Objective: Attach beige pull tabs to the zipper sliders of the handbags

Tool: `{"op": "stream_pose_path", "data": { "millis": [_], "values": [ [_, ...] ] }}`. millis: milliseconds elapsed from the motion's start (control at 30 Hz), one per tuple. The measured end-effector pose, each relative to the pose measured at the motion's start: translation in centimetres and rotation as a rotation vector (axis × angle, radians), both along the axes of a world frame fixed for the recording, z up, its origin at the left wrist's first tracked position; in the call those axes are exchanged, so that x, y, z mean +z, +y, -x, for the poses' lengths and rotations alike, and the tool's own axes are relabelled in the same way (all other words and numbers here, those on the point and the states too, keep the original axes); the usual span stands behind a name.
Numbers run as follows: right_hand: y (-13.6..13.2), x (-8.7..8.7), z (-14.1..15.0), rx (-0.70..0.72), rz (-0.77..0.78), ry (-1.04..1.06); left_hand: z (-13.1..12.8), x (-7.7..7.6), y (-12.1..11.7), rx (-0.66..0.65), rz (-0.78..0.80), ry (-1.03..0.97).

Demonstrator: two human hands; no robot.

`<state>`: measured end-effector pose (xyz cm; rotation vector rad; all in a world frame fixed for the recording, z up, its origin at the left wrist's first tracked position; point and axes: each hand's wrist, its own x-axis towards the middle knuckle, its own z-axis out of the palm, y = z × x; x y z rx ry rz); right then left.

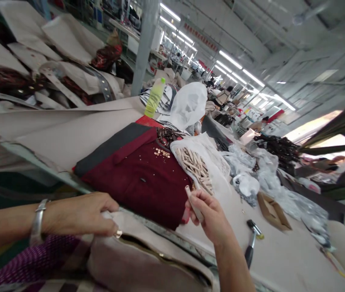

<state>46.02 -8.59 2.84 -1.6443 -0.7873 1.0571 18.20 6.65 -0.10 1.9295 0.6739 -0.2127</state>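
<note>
My left hand [87, 215] pinches the upper edge of a beige bag [136, 267] beside the end of its brass zipper [143, 242]. The bag lies low in front of me, against the table edge, with its zipper partly open. Over the table edge, my right hand [210, 215] is closed on a short beige strap [188, 192], whose upper end sticks up past the fingers. Behind it is a folded dark red cloth [138, 190], with small gold-coloured rings [162, 153] lying on it. A white plastic bag of many similar beige straps [198, 166] lies next to the cloth.
A hammer [251, 243] and an open cardboard box [272, 211] lie on the table to the right, near crumpled clear plastic [263, 166]. A yellow-green bottle [155, 98] stands at the back. Beige bag pieces [69, 36] are heaped at left.
</note>
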Motion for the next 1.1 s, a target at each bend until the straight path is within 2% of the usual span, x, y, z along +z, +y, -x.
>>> {"op": "stream_pose_path", "data": {
  "millis": [100,200,367,633,833,1100],
  "values": [
    [-0.7,-0.1,4.1,0.064,0.046,0.024,0.3,0.7,0.2,-0.058,0.062,0.016],
    [-1.3,0.2,7.5,0.178,0.128,-0.054,1.0,0.4,0.6,-0.074,0.072,-0.015],
    [-1.0,0.9,10.6,0.327,0.243,-0.192,1.8,-0.1,0.9,-0.093,0.143,-0.117],
    [0.4,0.6,12.0,0.407,0.338,-0.234,2.0,0.1,0.5,-0.068,0.078,-0.065],
    [0.8,0.7,12.2,0.464,0.313,-0.345,2.0,0.2,0.2,-0.079,0.066,-0.026],
    [-0.6,0.0,11.5,0.488,0.312,-0.401,1.9,-0.3,-0.2,-0.013,0.079,-0.052]
  ]
}}
